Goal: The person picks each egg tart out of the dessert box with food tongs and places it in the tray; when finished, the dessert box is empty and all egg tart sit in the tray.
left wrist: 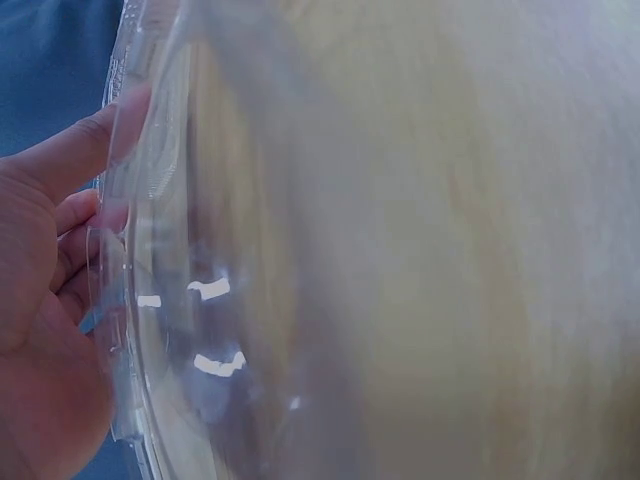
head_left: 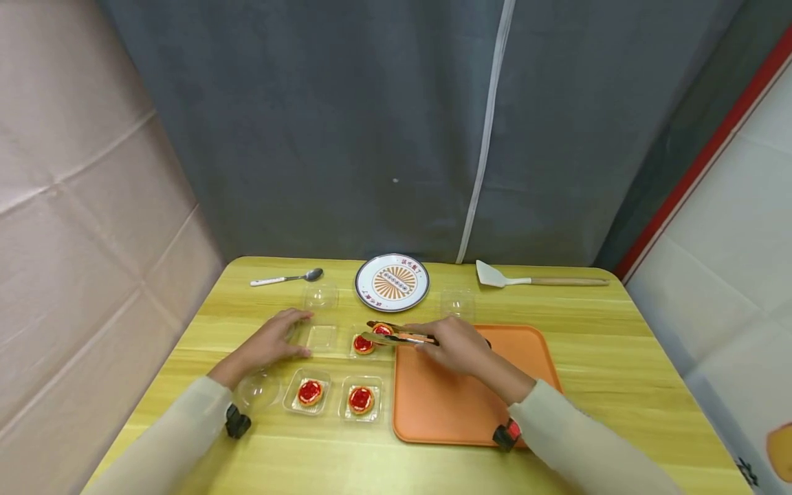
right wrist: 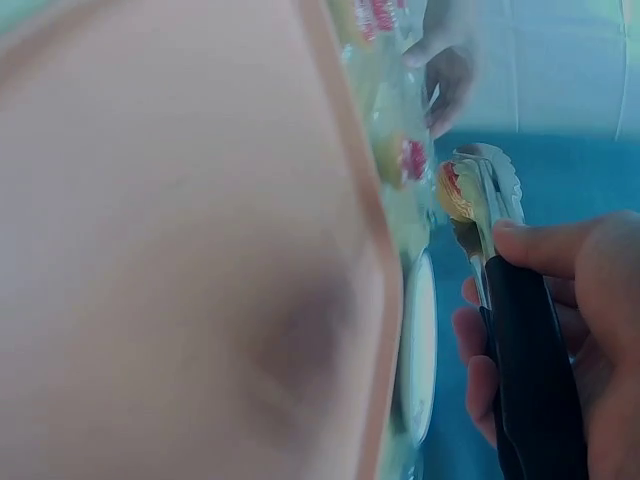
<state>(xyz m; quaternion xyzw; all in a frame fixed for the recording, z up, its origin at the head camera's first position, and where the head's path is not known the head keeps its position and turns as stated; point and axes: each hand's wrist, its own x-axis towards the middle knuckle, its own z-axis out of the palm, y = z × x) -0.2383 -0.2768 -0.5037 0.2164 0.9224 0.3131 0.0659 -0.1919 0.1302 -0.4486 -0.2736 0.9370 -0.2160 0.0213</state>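
Note:
My right hand (head_left: 456, 344) grips a pair of black-handled metal tongs (right wrist: 535, 370). A small red-topped tart (right wrist: 455, 190) sits between the tongs' tips, raised above a clear plastic box at the tray's left edge. In that box is another red tart (head_left: 363, 345). My left hand (head_left: 272, 342), thumb and fingers spread apart, is beside a clear box (head_left: 322, 337) with no tart in it; whether it touches the box I cannot tell. Nearer me, two clear boxes hold a tart (head_left: 310, 392) and a tart (head_left: 361, 399). A clear lid (left wrist: 215, 330) partly covers the left wrist view.
An orange tray (head_left: 458, 412) lies under my right forearm. Behind are a patterned plate (head_left: 392, 282), a spoon (head_left: 291, 278) and a white spatula (head_left: 532, 280). More clear plastic pieces include one left of the plate (head_left: 321, 295) and one right of it (head_left: 458, 302).

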